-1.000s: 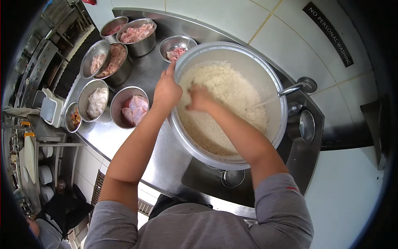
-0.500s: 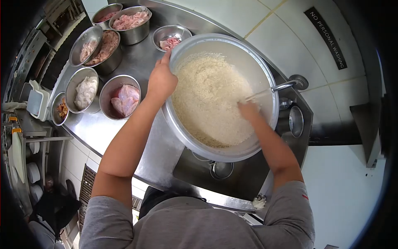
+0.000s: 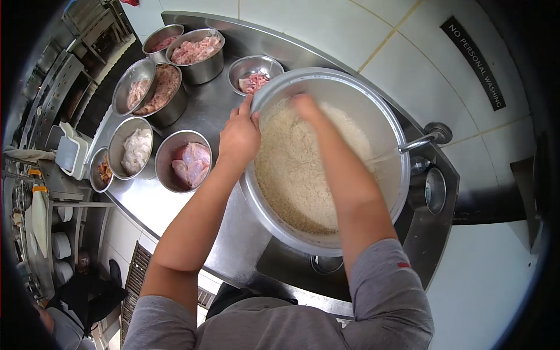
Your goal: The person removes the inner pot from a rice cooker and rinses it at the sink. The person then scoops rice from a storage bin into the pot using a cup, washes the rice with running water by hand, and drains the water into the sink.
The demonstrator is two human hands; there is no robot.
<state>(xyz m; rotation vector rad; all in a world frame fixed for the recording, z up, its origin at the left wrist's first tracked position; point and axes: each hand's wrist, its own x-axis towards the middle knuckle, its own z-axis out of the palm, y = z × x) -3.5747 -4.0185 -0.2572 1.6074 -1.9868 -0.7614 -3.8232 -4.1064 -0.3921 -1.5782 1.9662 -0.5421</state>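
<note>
A large pale metal bowl [image 3: 382, 119] rests over the sink, tilted slightly, holding uncooked rice [image 3: 297, 175]. My left hand [image 3: 240, 137] grips its left rim, with fingertips over the edge. At the far side inside the bowl, my right hand [image 3: 304, 105] touches the rice; motion blur smears its fingers. From the wall faucet [image 3: 419, 142] a thin stream of water runs into the bowl on the right, past my right forearm.
Left on the steel counter [image 3: 233, 201] stand several metal containers: raw poultry pieces [image 3: 191, 165], a white mass [image 3: 136, 150], minced meat [image 3: 163, 87], pink meat [image 3: 197, 50]. A small bowl of meat strips [image 3: 254, 81] sits behind. The sink [image 3: 286, 262] lies below. Another person is at lower left.
My right hand has swept from the bowl's right side, near the water stream, to its far left part. My left hand stays on the rim. The whole view has shifted slightly.
</note>
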